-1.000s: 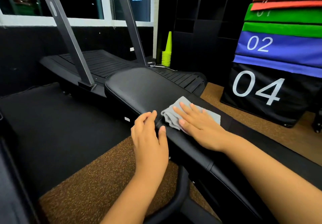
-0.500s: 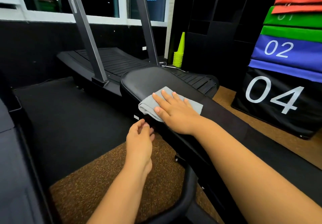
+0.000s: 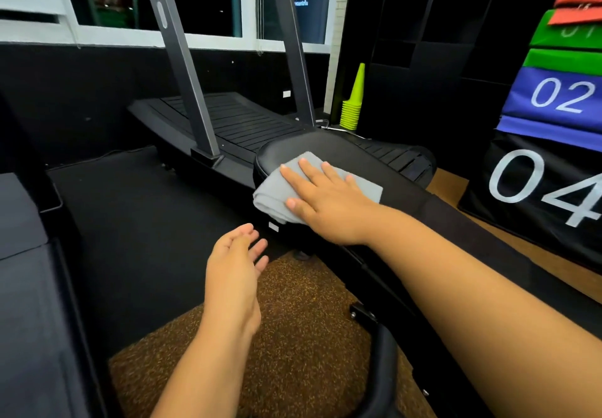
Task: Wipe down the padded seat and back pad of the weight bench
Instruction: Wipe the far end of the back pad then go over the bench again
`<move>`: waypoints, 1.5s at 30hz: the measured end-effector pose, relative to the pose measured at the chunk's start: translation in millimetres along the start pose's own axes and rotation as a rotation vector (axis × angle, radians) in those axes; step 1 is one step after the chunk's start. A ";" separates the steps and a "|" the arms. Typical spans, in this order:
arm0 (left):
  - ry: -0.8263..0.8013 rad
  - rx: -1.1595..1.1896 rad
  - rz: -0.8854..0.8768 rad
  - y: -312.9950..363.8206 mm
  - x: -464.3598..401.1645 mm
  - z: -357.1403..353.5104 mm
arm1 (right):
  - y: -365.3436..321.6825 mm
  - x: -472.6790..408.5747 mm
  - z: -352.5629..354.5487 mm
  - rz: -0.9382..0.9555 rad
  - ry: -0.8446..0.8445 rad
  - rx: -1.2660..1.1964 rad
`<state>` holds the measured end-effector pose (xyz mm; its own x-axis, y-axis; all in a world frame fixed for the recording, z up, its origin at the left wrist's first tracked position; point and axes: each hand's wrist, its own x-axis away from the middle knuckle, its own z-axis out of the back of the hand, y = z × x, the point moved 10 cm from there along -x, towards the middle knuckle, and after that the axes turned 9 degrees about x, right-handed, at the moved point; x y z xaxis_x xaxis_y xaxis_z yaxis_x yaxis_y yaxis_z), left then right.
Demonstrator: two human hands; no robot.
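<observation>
The black padded weight bench [image 3: 329, 149] runs from the lower right up to the middle of the view. A folded grey cloth [image 3: 272, 194] lies on the pad near its far rounded end and hangs a little over the left edge. My right hand [image 3: 321, 199] presses flat on the cloth with straight, spread fingers. My left hand [image 3: 236, 266] hovers off the bench to its left, above the floor, with relaxed fingers and nothing in it.
A curved black treadmill [image 3: 234, 124] stands just beyond the bench's far end. Stacked yellow-green cones [image 3: 353, 105] sit behind it. Numbered plyo boxes [image 3: 547, 170] rise at the right. A black box edge [image 3: 29, 255] is at the left. Brown speckled flooring [image 3: 303, 336] lies below.
My right hand has slid the cloth along the pad toward the far end. My left hand has left the bench edge and drawn back to the left, empty.
</observation>
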<state>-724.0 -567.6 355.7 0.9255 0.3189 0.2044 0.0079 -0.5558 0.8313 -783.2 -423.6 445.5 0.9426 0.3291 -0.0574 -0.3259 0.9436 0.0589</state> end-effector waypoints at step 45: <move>-0.783 -1.816 -0.882 -12.2 31.2 -200.5 | 132.8 137.4 -37.0 -0.628 0.035 -0.162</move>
<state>-771.1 -396.9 455.6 0.8134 -0.5432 -0.2081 0.5713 0.8134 0.1096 -699.7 -251.7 408.6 0.9553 -0.2884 -0.0646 0.2767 0.9495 -0.1478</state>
